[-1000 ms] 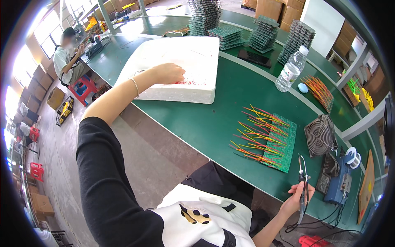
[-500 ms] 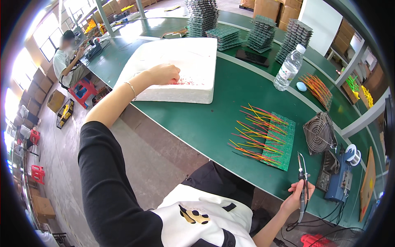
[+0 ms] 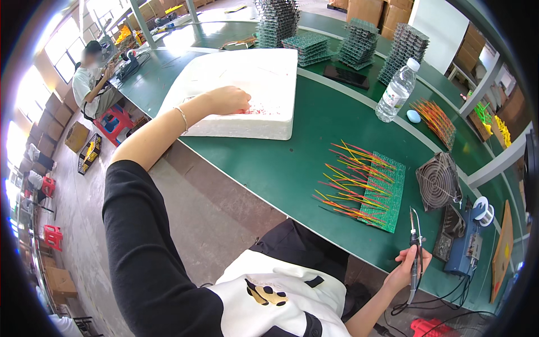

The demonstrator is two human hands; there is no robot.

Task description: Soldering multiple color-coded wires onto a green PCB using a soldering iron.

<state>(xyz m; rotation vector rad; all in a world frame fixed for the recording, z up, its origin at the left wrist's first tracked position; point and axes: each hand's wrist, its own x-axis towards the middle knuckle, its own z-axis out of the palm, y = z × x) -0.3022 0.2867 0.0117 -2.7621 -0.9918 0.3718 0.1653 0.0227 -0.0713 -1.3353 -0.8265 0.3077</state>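
My left hand (image 3: 229, 101) reaches into a white foam tray (image 3: 283, 130), its fingers bunched together and pointing down among small red pieces (image 3: 261, 108). Whatever is between those fingertips is hidden. In my right hand (image 3: 405, 269), at the bench's near edge, a soldering iron (image 3: 414, 240) is held upright, tip up, with a thin metal guide tube along it. Left of the iron lies a green circuit board panel (image 3: 395, 194). Rows of red, yellow and dark wires (image 3: 353, 185) stick out from it toward the left.
A fan (image 3: 438, 181), a blue soldering station (image 3: 465, 247) and a solder spool (image 3: 483, 211) stand at the right. Behind are a water bottle (image 3: 396, 92), a second wired panel (image 3: 437, 123), a dark phone (image 3: 346, 77) and stacked boards (image 3: 403, 53). Another person (image 3: 90, 81) sits far left.
My left hand has shifted slightly to the right, staying low among the red pieces. The soldering iron stays in my right hand, nearly still.
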